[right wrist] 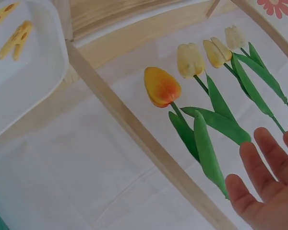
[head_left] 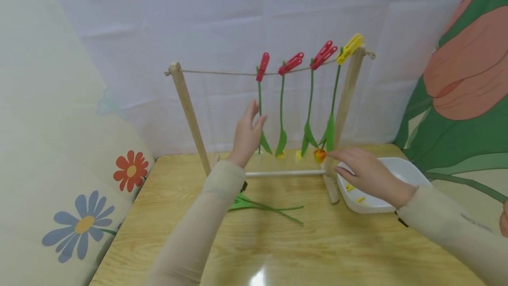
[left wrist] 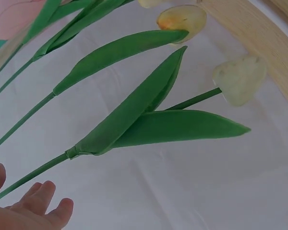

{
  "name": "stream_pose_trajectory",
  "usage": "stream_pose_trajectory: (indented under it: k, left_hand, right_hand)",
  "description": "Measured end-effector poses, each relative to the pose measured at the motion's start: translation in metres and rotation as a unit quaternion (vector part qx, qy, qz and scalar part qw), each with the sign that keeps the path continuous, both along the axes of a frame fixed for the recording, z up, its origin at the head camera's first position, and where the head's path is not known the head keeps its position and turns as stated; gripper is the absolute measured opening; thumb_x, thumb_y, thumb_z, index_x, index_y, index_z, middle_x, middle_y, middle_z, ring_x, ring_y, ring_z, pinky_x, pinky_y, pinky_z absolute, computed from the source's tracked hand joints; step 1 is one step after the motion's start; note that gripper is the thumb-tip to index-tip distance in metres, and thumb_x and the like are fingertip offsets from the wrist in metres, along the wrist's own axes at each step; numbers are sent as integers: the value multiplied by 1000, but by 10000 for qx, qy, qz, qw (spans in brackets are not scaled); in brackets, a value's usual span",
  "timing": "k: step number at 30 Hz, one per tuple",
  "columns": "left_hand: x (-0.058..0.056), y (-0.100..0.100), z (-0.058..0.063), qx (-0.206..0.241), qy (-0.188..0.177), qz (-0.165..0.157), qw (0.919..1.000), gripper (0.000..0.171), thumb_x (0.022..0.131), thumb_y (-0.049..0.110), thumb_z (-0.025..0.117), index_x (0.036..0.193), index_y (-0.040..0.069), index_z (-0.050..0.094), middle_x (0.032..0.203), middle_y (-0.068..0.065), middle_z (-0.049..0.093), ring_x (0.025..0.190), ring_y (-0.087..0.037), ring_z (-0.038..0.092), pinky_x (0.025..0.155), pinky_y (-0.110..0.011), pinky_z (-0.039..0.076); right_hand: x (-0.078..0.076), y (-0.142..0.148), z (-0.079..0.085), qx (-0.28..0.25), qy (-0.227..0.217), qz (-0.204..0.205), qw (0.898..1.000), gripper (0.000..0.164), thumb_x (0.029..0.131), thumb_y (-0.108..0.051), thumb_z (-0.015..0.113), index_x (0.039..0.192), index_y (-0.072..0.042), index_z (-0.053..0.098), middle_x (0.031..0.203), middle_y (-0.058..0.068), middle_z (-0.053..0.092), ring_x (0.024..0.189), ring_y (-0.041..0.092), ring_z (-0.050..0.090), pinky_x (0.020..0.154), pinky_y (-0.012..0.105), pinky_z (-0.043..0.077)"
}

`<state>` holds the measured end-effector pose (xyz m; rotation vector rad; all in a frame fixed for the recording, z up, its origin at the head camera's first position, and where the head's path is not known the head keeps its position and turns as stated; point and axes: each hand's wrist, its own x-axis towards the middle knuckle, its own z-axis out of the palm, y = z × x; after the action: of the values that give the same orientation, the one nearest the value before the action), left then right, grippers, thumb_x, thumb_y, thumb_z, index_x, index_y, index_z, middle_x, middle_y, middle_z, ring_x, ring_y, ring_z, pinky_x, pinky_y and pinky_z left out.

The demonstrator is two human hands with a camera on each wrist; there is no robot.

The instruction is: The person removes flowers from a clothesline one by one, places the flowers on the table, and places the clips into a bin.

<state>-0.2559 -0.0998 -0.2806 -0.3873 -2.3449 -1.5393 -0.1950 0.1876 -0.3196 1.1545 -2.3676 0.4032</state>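
Observation:
Artificial tulips hang heads-down from a cord, their stems clipped by red clothespins and one yellow clothespin. My left hand is beside the leftmost one, a whitish tulip; its stem passes between thumb and loosely spread fingers in the left wrist view. At the right end hangs an orange-yellow tulip. My right hand reaches close to that flower with fingers extended and holds nothing. Two pale yellow tulips hang between.
Wooden posts carry the cord, with a white bar low between them. Loose green stems lie on the wood-grain table, partly behind my left sleeve. At right stands a white basin holding yellow clothespins.

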Motion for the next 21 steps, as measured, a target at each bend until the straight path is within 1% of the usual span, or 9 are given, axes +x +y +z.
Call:
stream_pose_trajectory:
  k: [2,5,8,11,15,17,18,19,21]
  left_hand:
    - [-4,2,0,240,-33,-23,9997,54,102,15,51,150,2,29,146,-16,44,135,-25,42,112,-31,33]
    - [-10,6,0,530,5,-79,9986,49,101,12,52,145,0,37,138,-17,53,128,-25,50,106,-27,40]
    - [-13,9,0,636,144,-54,9979,40,100,8,53,138,-2,46,128,-17,61,120,-26,57,101,-26,45]
    - [-15,10,-2,695,254,10,9973,31,99,7,53,128,-4,55,121,-17,65,115,-26,61,99,-26,47]
    - [-16,9,-8,710,331,108,9969,23,98,5,55,118,-5,61,115,-18,67,109,-27,64,98,-28,48]
    - [-16,9,-11,698,358,115,9969,22,98,4,54,116,-6,61,113,-19,68,108,-27,64,97,-28,49]
    - [-17,8,-12,700,362,122,9968,22,98,4,55,116,-6,61,113,-19,68,108,-27,65,97,-28,49]
    - [-17,8,-13,686,381,121,9968,22,98,4,55,116,-6,61,112,-19,68,107,-28,65,97,-28,49]
    - [-18,7,-15,659,434,118,9968,21,98,4,55,115,-6,61,111,-19,68,106,-28,65,97,-27,49]
  right_hand:
    - [-2,-3,1,-44,128,79,9999,60,104,-45,33,115,5,63,100,16,67,88,32,64,73,50,54]
    - [-5,-8,6,-96,313,227,9992,67,103,-49,23,114,4,63,98,14,66,86,30,63,71,48,54]
    - [-7,-16,14,-112,467,409,9980,63,104,-45,25,113,4,63,99,14,66,86,30,62,71,47,53]
    - [-9,-26,25,-88,599,546,9967,60,105,-43,26,113,4,63,101,14,66,89,31,62,73,48,53]
    - [-10,-44,41,-62,928,827,9922,58,105,-40,26,112,3,64,102,14,66,90,32,62,75,49,53]
    - [-13,-53,50,-82,1155,1012,9881,54,105,-38,29,112,3,64,102,15,65,90,32,62,73,49,53]
    - [-14,-57,55,-88,1278,1103,9856,49,106,-35,34,112,3,64,101,16,65,90,33,62,73,50,53]
    - [-17,-61,60,-95,1392,1172,9833,41,105,-30,42,111,4,64,101,17,65,91,34,62,74,50,53]
    - [-22,-70,71,-71,1621,1231,9790,27,99,-19,58,111,5,64,101,18,65,91,36,61,75,51,53]
